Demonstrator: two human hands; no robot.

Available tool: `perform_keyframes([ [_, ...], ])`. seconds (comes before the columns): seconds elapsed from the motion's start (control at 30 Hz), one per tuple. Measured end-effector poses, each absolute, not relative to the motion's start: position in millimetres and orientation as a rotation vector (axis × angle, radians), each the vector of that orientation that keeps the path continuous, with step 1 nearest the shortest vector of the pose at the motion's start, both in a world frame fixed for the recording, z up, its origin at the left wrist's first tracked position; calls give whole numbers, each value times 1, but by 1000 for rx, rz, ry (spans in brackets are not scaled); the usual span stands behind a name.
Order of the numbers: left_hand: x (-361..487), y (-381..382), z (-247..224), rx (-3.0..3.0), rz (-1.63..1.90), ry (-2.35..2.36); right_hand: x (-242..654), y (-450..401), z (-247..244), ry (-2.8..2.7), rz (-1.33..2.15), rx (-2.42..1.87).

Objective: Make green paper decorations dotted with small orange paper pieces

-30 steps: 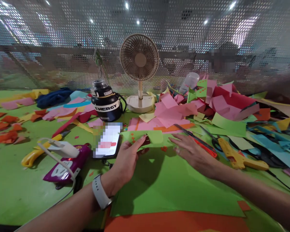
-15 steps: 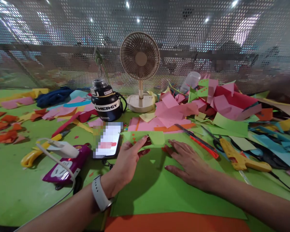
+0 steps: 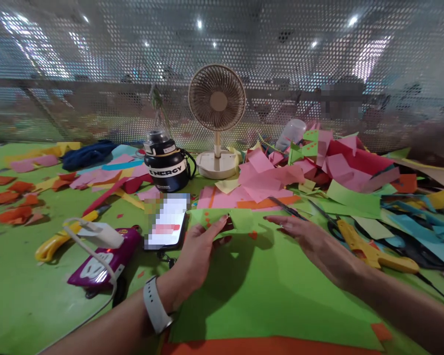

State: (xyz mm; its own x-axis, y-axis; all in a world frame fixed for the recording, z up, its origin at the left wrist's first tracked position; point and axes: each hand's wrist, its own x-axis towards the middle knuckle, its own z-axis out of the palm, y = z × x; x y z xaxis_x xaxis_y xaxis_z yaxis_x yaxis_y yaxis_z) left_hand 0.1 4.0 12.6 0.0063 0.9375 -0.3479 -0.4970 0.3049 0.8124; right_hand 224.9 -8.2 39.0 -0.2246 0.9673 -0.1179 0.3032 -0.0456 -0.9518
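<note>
My left hand [image 3: 198, 254], with a white watch on its wrist, pinches a small light-green paper piece [image 3: 241, 220] by its left part. Orange dots show on that piece left of the thumb, and a dark spot lies by the thumbnail. Under it spreads a large green paper sheet [image 3: 281, 296]. Tiny orange paper bits [image 3: 253, 235] lie on the sheet between my hands. My right hand [image 3: 314, 241] is open and holds nothing, its fingers stretched toward the left. It covers most of the scissors [image 3: 286, 207], whose dark blades show beyond the fingers.
A yellow glue gun [image 3: 377, 254] lies right, with another pair of scissors behind it. A phone [image 3: 168, 222], a purple power strip [image 3: 107, 261] and a yellow cutter [image 3: 64, 234] lie left. Behind stand a black bottle [image 3: 166, 170], a fan [image 3: 217, 167] and heaped paper scraps [image 3: 274, 175].
My right hand has lifted and moved right, from beside the orange bits to over the scissors. My left hand keeps its pinch on the paper piece. The view has tilted up slightly.
</note>
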Motion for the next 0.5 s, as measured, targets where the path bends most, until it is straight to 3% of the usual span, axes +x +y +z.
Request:
perform_keyframes([
  [0.5,1,0,10,573,1174,1001,204,-1,42,-1264,1293,-1319],
])
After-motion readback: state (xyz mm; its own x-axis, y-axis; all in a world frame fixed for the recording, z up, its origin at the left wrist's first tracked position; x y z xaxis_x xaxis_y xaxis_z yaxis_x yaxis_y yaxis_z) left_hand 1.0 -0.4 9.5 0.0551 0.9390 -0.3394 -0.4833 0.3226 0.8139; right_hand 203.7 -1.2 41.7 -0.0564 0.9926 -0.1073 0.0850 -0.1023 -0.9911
